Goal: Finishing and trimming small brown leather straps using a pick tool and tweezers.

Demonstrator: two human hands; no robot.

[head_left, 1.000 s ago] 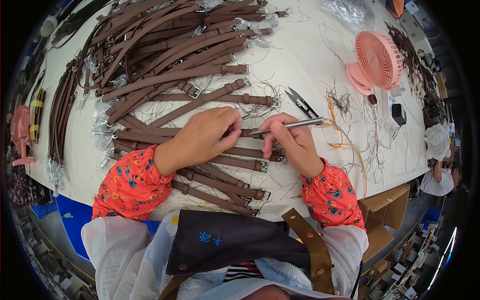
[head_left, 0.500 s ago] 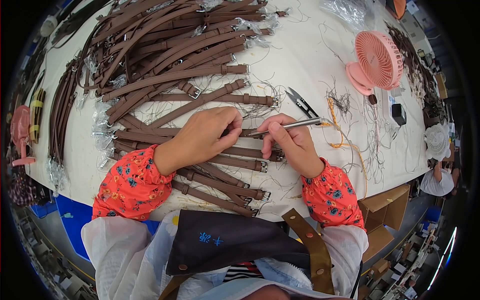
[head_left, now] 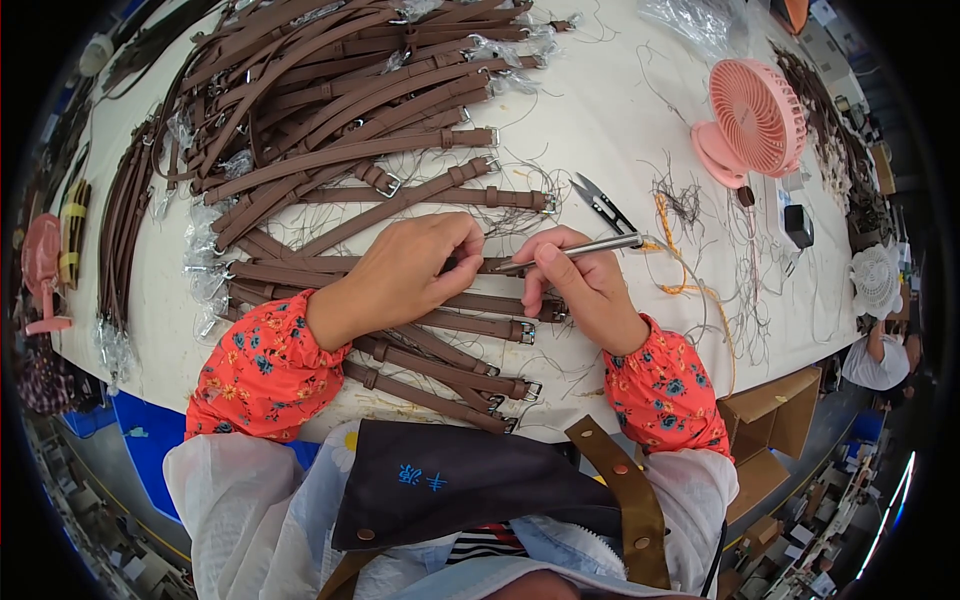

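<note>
My left hand [head_left: 398, 265] is closed on a brown strap [head_left: 492, 266], thumb and forefinger bent over it; part of the strap is hidden beneath the hand. Between the fingers of my right hand [head_left: 597, 295] is a slim metal pen-like tool [head_left: 606, 243], its tip pointing left at the strap. A grey cord [head_left: 700, 265] trails from its back end. Below my hands lie several more brown buckled straps [head_left: 455, 388], and others [head_left: 420, 197] lie just beyond. Black thread snips [head_left: 603, 203] rest beyond my right hand.
A big pile of brown straps [head_left: 330, 95] covers the far left of the white table [head_left: 590, 120]. At the right stand a pink fan [head_left: 752, 118] and a tangle of loose threads [head_left: 680, 203]. Orange cord [head_left: 672, 235] runs near the tool. A cardboard box [head_left: 770, 425] sits beyond the table's right front edge.
</note>
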